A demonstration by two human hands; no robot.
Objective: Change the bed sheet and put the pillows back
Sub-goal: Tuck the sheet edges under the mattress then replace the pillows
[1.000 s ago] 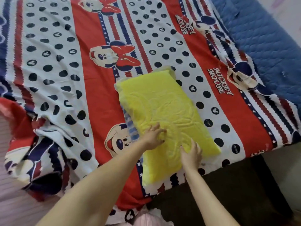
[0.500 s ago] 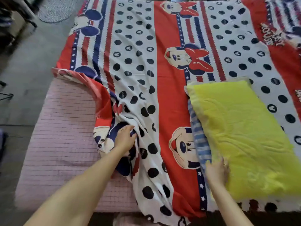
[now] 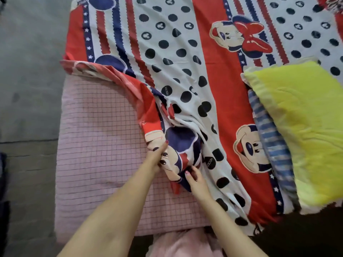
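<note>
Gripping bunched bed sheet [image 3: 185, 101] corner: left hand [image 3: 155, 157], right hand [image 3: 194, 179], over mattress [image 3: 96, 145].

Soft, even indoor light falls on the bed sheet [image 3: 185, 52], leaving no hard shadows or glare. The whole frame is slightly soft, wide-angle bending curves the edges, and the lower right corner goes dark.
</note>
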